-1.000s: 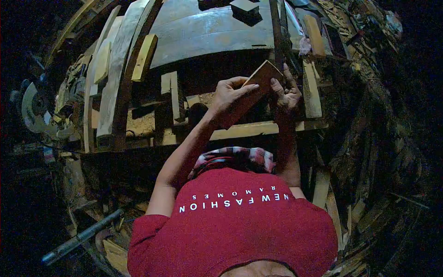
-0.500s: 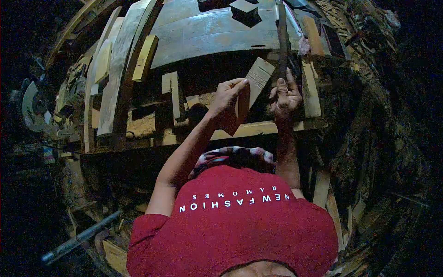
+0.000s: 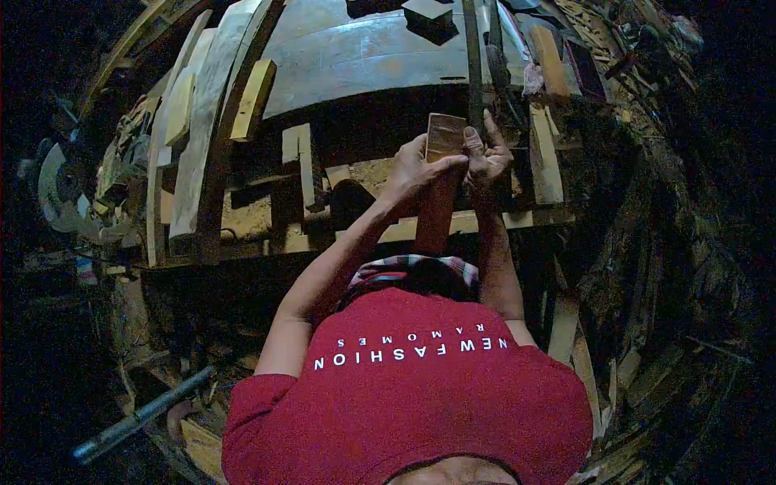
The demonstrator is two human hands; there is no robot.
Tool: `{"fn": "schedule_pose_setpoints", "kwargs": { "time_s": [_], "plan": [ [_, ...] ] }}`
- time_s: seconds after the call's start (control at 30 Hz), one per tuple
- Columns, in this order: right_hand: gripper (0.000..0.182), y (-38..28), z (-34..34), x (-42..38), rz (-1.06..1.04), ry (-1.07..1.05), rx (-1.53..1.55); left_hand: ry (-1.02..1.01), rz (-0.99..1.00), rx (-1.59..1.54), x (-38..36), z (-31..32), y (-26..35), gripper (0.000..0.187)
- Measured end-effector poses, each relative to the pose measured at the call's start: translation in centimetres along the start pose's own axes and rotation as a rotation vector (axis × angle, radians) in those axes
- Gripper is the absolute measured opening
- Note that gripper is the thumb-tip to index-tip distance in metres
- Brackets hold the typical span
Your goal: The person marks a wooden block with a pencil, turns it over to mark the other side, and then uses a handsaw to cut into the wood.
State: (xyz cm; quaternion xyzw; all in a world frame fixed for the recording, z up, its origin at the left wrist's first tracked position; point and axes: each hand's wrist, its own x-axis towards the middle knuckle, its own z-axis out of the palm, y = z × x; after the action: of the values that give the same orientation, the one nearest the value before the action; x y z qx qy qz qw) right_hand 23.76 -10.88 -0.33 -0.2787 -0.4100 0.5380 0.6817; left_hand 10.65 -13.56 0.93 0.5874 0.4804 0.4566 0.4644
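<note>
My left hand (image 3: 416, 170) grips a wooden block (image 3: 445, 137), whose small end face points up and whose long side hangs down toward my shirt. Close beside it, my right hand (image 3: 487, 162) holds a long dark bar (image 3: 474, 73) between thumb and fingers. The bar runs upward over the metal tabletop. Block and bar are next to each other; whether they touch is hard to tell. The lower end of the bar is hidden behind my right hand.
A metal tabletop (image 3: 364, 56) carries a dark block with a pale top (image 3: 428, 10). Long planks (image 3: 212, 113) and a short yellowish piece (image 3: 254, 101) lie to the left. A wooden rail (image 3: 364, 233) crosses in front of me. A metal pipe (image 3: 145, 414) is at lower left.
The wooden block has turned from slanted to nearly upright, its end face now showing, and has come closer to my right hand. My right hand and the bar have shifted slightly left.
</note>
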Motion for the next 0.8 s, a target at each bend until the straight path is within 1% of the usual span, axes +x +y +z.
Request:
{"fn": "schedule_pose_setpoints", "kwargs": {
  "time_s": [0.03,0.1,0.13,0.2,0.23,0.3,0.33,0.37,0.4,0.43,0.47,0.5,0.57,0.6,0.67,0.7,0.77,0.8],
  "plan": [
    [0.043,-0.1,0.0,0.0,0.000,0.003,-0.001,0.024,-0.034,0.031,0.1,0.0,0.0,0.036],
    [0.042,-0.5,0.1,-0.2,0.027,0.072,-0.471,0.043,-0.068,0.064,0.4,0.0,-0.2,0.035],
    [0.042,-0.3,0.0,-0.5,0.027,0.074,-0.470,0.075,-0.064,0.040,0.6,-0.1,-0.4,0.035],
    [0.042,0.8,-0.4,-1.2,-0.103,0.034,-0.361,0.107,-0.063,0.017,1.1,-0.4,-1.5,0.036],
    [0.042,1.2,-0.7,-1.6,-0.103,0.034,-0.360,0.121,-0.048,-0.006,1.5,-0.7,-2.2,0.039],
    [0.042,1.4,-1.1,-2.9,0.037,-0.006,-0.069,0.134,-0.032,-0.029,1.6,-1.0,-2.6,0.042],
    [0.065,0.1,-1.0,-3.2,0.026,-0.116,-0.207,0.123,-0.017,-0.026,1.5,-1.0,-1.7,0.040],
    [0.065,-1.0,-0.3,-3.6,0.026,-0.115,-0.207,0.112,-0.004,-0.022,1.4,-1.1,-0.8,0.039],
    [0.056,-2.1,0.7,-4.1,0.016,-0.095,-0.401,0.111,-0.003,-0.021,1.4,-0.9,-0.1,0.039],
    [0.048,-2.9,1.5,-4.4,0.005,-0.074,-0.595,0.152,0.010,-0.084,1.5,-0.6,0.5,0.045],
    [0.051,-3.3,1.9,-4.5,0.106,-0.069,-0.521,0.193,0.023,-0.147,1.7,-0.4,0.9,0.054],
    [0.051,-3.2,1.7,-4.5,0.101,-0.069,-0.521,0.191,0.027,-0.147,1.8,-0.4,0.7,0.054],
    [0.058,-2.7,1.1,-4.3,0.106,-0.044,-0.507,0.203,-0.070,-0.152,2.3,-0.2,0.2,0.058],
    [0.058,-3.2,1.2,-4.3,0.101,-0.044,-0.507,0.202,-0.065,-0.152,2.4,-0.1,1.2,0.058],
    [0.054,-4.3,1.7,-4.1,-0.030,-0.002,-0.648,0.224,-0.357,-0.230,2.4,0.2,3.7,0.054],
    [0.054,-4.3,1.6,-3.9,-0.036,0.000,-0.649,0.221,-0.351,-0.230,2.6,0.1,3.8,0.054],
    [0.055,-4.1,1.2,-3.5,-0.099,0.060,-0.650,0.099,-0.404,-0.302,2.9,-0.3,3.8,0.052],
    [0.055,-4.6,1.8,-3.5,-0.105,0.063,-0.651,0.095,-0.399,-0.301,3.0,0.4,1.7,0.052]
  ]
}}
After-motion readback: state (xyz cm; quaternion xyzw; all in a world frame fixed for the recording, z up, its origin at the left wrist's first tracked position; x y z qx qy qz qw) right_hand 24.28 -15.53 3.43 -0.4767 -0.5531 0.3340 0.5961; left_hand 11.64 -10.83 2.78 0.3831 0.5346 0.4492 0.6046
